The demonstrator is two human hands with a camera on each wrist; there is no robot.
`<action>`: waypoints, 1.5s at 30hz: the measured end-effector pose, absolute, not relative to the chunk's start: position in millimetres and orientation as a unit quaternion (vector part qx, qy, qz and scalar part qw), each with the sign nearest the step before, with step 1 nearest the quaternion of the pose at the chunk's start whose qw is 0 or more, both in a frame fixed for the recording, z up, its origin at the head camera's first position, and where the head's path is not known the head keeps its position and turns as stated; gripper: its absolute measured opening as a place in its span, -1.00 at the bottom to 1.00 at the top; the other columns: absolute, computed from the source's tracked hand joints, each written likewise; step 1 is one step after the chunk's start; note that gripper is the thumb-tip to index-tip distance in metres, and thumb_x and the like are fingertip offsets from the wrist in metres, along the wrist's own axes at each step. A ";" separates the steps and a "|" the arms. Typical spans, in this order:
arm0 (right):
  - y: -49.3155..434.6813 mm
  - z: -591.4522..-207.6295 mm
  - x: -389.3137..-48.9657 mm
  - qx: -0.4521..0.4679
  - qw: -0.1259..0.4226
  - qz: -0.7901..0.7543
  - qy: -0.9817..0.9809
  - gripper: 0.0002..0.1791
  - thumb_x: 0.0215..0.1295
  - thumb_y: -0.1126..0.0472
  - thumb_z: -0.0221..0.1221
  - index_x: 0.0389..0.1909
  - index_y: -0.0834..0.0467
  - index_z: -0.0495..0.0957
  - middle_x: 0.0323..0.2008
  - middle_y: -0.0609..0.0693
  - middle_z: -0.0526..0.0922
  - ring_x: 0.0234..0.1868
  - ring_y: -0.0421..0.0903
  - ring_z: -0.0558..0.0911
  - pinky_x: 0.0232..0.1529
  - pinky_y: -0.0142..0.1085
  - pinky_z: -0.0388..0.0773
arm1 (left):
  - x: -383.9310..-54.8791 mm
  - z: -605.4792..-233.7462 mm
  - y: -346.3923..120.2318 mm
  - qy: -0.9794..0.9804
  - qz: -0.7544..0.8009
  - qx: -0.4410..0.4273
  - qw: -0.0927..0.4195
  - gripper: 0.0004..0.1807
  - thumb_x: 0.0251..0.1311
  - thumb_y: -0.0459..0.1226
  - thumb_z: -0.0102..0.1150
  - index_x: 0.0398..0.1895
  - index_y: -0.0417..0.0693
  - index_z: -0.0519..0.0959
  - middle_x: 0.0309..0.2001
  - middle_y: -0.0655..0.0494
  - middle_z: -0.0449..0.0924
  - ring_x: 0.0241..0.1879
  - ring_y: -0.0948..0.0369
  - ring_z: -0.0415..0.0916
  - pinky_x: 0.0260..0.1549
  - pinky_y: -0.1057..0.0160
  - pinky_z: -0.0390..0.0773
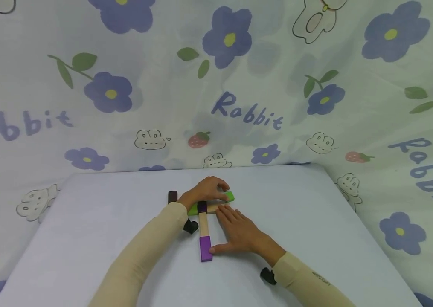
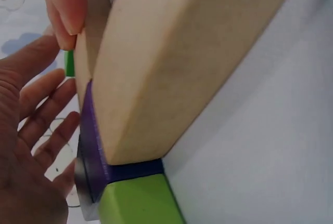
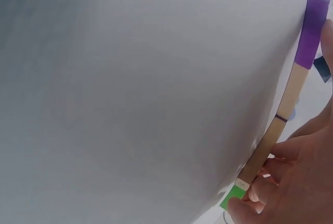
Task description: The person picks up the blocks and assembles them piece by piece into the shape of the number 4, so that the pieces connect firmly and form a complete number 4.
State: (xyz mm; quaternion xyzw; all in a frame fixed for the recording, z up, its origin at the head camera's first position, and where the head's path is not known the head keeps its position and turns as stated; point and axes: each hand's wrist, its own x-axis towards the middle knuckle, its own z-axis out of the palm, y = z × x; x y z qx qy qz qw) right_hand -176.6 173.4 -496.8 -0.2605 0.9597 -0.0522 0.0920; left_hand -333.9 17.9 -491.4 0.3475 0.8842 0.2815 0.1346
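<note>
Slim blocks lie joined on the white surface. A purple block ends a wooden block, which meets a dark purple block. Left of that is a light green block, partly hidden by the left arm. To its right is another wooden block. My left hand hovers over this row, fingers loosely bent, thumb beside a bright green block. With straight fingers, my right hand touches the right wooden block at its fingertips. Its thumb touches the purple block's side.
A dark block lies beyond the left forearm. The white table ends at a printed cloth hanging behind and at the sides. A black wrist camera shows under the left wrist, another wrist camera under the right.
</note>
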 end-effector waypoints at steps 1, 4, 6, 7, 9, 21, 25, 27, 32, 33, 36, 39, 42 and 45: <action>173.2 -496.7 -176.5 -0.261 0.093 -0.052 0.960 0.35 0.06 -0.72 -0.04 0.63 0.15 -0.09 0.63 0.07 -0.12 0.61 0.02 -0.13 0.53 0.01 0.00 | -333.9 -491.6 17.8 0.884 0.282 0.350 0.133 -0.50 0.16 -0.03 0.46 0.12 -0.05 0.67 0.02 0.15 0.70 0.06 0.16 0.57 0.17 0.10 0.49; 173.0 -496.0 -176.5 -0.263 0.092 -0.052 0.959 0.34 0.07 -0.71 -0.03 0.63 0.15 -0.10 0.62 0.07 -0.12 0.61 0.02 -0.12 0.53 0.00 0.00 | -334.2 -492.7 18.0 0.884 0.279 0.353 0.125 -0.52 0.15 -0.04 0.47 0.10 -0.03 0.69 0.02 0.16 0.71 0.07 0.15 0.56 0.18 0.09 0.48; 173.2 -496.5 -176.7 -0.265 0.090 -0.052 0.959 0.34 0.08 -0.70 -0.03 0.63 0.16 -0.10 0.62 0.08 -0.12 0.61 0.02 -0.12 0.53 0.00 0.00 | -334.0 -493.3 18.2 0.886 0.279 0.350 0.123 -0.54 0.15 -0.04 0.47 0.08 -0.01 0.70 0.02 0.17 0.71 0.07 0.15 0.55 0.18 0.07 0.48; 173.3 -496.3 -176.6 -0.266 0.090 -0.052 0.958 0.34 0.08 -0.70 -0.03 0.63 0.16 -0.10 0.62 0.09 -0.11 0.61 0.03 -0.12 0.53 0.00 0.01 | -334.2 -493.8 18.1 0.887 0.278 0.348 0.121 -0.55 0.15 -0.03 0.47 0.08 0.01 0.71 0.01 0.17 0.71 0.07 0.15 0.55 0.18 0.06 0.48; 173.5 -496.7 -176.7 -0.267 0.089 -0.051 0.958 0.34 0.08 -0.70 -0.03 0.63 0.17 -0.10 0.62 0.09 -0.11 0.61 0.04 -0.12 0.53 0.00 0.01 | -334.7 -495.0 18.2 0.888 0.280 0.345 0.120 -0.55 0.14 -0.02 0.47 0.06 0.03 0.72 0.01 0.19 0.70 0.07 0.15 0.54 0.17 0.05 0.48; 173.3 -494.6 -177.4 -0.259 0.092 -0.044 0.961 0.35 0.05 -0.72 -0.03 0.63 0.13 -0.12 0.63 0.05 -0.13 0.61 0.00 -0.12 0.53 0.00 0.01 | -336.4 -501.3 18.7 0.886 0.284 0.353 0.093 -0.56 0.11 -0.01 0.49 0.04 0.06 0.74 -0.02 0.21 0.71 0.03 0.17 0.54 0.11 0.06 0.51; 173.3 -494.0 -177.2 -0.257 0.095 -0.050 0.960 0.35 0.06 -0.71 -0.02 0.63 0.13 -0.11 0.63 0.05 -0.13 0.61 0.00 -0.13 0.53 0.01 0.00 | -336.8 -503.0 18.4 0.884 0.293 0.353 0.090 -0.58 0.11 -0.02 0.49 0.02 0.04 0.75 -0.02 0.19 0.72 0.04 0.15 0.55 0.12 0.05 0.50; 173.5 -494.0 -177.1 -0.257 0.097 -0.051 0.960 0.34 0.06 -0.70 -0.01 0.63 0.13 -0.11 0.63 0.05 -0.13 0.61 0.00 -0.13 0.53 0.02 -0.01 | -336.8 -503.6 18.6 0.883 0.298 0.351 0.091 -0.58 0.11 -0.03 0.49 0.01 0.03 0.76 -0.02 0.18 0.72 0.05 0.14 0.56 0.13 0.04 0.50; 173.1 -495.0 -176.9 -0.258 0.097 -0.054 0.960 0.34 0.06 -0.70 0.00 0.63 0.13 -0.11 0.63 0.05 -0.13 0.61 0.00 -0.14 0.52 0.03 0.00 | -337.1 -505.4 18.7 0.884 0.303 0.343 0.093 -0.60 0.11 -0.04 0.50 0.00 0.04 0.76 -0.02 0.19 0.73 0.05 0.15 0.57 0.14 0.05 0.49; 172.8 -495.4 -176.8 -0.258 0.098 -0.054 0.960 0.35 0.05 -0.70 0.00 0.63 0.13 -0.11 0.63 0.05 -0.13 0.61 0.00 -0.14 0.52 0.03 0.00 | -337.1 -505.7 18.4 0.884 0.303 0.342 0.094 -0.60 0.11 -0.04 0.49 0.00 0.04 0.76 -0.02 0.19 0.73 0.05 0.16 0.57 0.14 0.05 0.49; 172.5 -496.9 -177.2 -0.257 0.100 -0.052 0.960 0.35 0.05 -0.72 -0.02 0.63 0.12 -0.12 0.63 0.04 -0.15 0.62 -0.01 -0.16 0.53 0.02 -0.01 | -336.6 -505.1 17.4 0.884 0.303 0.342 0.098 -0.60 0.12 -0.05 0.49 0.01 0.04 0.76 -0.02 0.20 0.73 0.04 0.17 0.58 0.14 0.06 0.49; 172.5 -497.1 -177.8 -0.258 0.098 -0.045 0.960 0.35 0.05 -0.72 -0.03 0.63 0.13 -0.12 0.63 0.05 -0.14 0.62 -0.01 -0.15 0.52 0.02 0.00 | -336.1 -503.2 16.2 0.881 0.305 0.347 0.098 -0.60 0.14 -0.06 0.47 0.02 0.02 0.75 -0.02 0.18 0.73 0.03 0.15 0.57 0.12 0.05 0.49; 172.9 -495.6 -178.1 -0.259 0.095 -0.042 0.960 0.35 0.06 -0.71 -0.02 0.63 0.14 -0.11 0.63 0.06 -0.13 0.61 0.00 -0.14 0.52 0.03 0.02 | -335.5 -500.3 15.7 0.877 0.311 0.353 0.099 -0.60 0.15 -0.07 0.46 0.03 -0.01 0.75 -0.01 0.16 0.72 0.03 0.14 0.56 0.11 0.04 0.49; 173.4 -494.2 -177.8 -0.259 0.093 -0.044 0.960 0.35 0.06 -0.71 -0.01 0.63 0.15 -0.10 0.63 0.07 -0.12 0.61 0.01 -0.13 0.52 0.03 0.03 | -335.3 -498.5 15.7 0.874 0.315 0.354 0.105 -0.60 0.17 -0.07 0.45 0.04 -0.02 0.74 0.00 0.15 0.72 0.03 0.14 0.56 0.11 0.06 0.49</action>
